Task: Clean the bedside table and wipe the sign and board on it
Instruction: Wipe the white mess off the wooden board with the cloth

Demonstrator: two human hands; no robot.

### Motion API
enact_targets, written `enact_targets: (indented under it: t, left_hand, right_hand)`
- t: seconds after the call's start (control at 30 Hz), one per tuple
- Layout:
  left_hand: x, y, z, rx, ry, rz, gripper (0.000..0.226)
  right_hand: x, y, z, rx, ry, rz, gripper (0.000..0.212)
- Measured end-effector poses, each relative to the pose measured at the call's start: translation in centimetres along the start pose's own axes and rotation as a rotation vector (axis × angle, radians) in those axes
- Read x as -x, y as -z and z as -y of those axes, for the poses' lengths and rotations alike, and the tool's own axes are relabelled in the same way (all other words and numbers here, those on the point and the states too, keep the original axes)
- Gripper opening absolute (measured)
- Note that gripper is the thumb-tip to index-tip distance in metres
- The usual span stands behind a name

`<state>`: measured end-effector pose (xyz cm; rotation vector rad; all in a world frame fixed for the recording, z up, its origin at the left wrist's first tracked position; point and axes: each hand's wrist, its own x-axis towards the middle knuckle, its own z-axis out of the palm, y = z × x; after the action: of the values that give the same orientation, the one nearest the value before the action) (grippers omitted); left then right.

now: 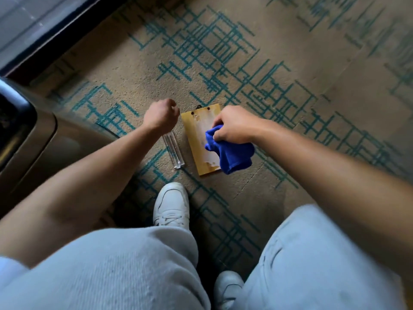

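Observation:
A yellow wooden board [192, 133] with a worn pale patch and a clip at its far end lies flat on the carpet. My right hand [234, 125] grips a blue cloth [230, 151] and presses it on the board's right half. A clear acrylic sign [173, 151] lies on the carpet just left of the board. My left hand [161, 116] is curled into a fist over the sign's far end; whether it grips the sign I cannot tell.
Beige carpet [290, 63] with teal line pattern covers the floor. A brown rounded furniture edge [33, 139] stands at the left, a dark base strip [55, 36] at the top left. My white shoes [172, 206] and light trousers fill the bottom.

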<state>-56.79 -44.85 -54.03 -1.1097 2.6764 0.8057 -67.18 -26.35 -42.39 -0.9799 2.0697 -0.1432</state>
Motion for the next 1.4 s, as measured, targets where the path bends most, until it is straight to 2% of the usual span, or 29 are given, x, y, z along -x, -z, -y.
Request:
enact_targets:
  t: [0.17, 0.33, 0.43, 0.57, 0.77, 0.97, 1.1, 1.17, 1.23, 1.3, 1.4]
  left_hand:
    - [-1.6, -1.7, -0.9, 0.017, 0.073, 0.166, 0.035]
    - [-2.8, -2.5, -1.4, 0.265, 0.254, 0.237, 0.041]
    - [-3.1, -2.3, -1.8, 0.322, 0.303, 0.281, 0.041]
    - [-3.3, -2.2, -2.5, 0.350, 0.246, 0.289, 0.030]
    - [-2.0, -1.9, -3.1, 0.673, 0.229, 0.319, 0.027]
    - [-0.2, 3.3, -6.1, 0.741, 0.099, 0.196, 0.025]
    - [1.4, 9.9, -9.7, 0.814, -0.028, 0.079, 0.024]
    - [2.7, 13.7, -11.8, 0.878, -0.069, 0.050, 0.024]
    - [4.4, 17.6, -14.0, 0.974, -0.094, 0.033, 0.022]
    - [6.1, 21.0, -16.0, 1.058, -0.140, 0.022, 0.023]
    - [8.8, 24.6, -18.9, 1.143, -0.167, -0.034, 0.024]
  right_hand:
    - [1.4, 0.2, -2.2, -0.038, -0.036, -0.024, 0.022]
    - [2.2, 0.3, -4.4, -0.132, -0.107, -0.042, 0.020]
    - [2.4, 0.7, -5.3, -0.214, -0.147, -0.069, 0.018]
    - [2.4, 0.9, -6.3, -0.264, -0.183, -0.093, 0.018]
    - [2.8, 1.2, -7.3, -0.308, -0.220, -0.116, 0.018]
    - [4.2, 3.3, -8.6, -0.385, -0.306, -0.311, 0.012]
    - [6.6, 4.3, -9.7, -0.558, -0.367, -0.536, 0.016]
    - [7.9, 4.8, -8.9, -0.773, -0.317, -0.612, 0.016]
    - [9.7, 5.4, -7.3, -1.007, -0.178, -0.622, 0.018]
    - [11.5, 6.0, -5.7, -1.178, -0.056, -0.587, 0.030]
    - [14.5, 7.3, -3.3, -1.383, 0.048, -0.518, 0.042]
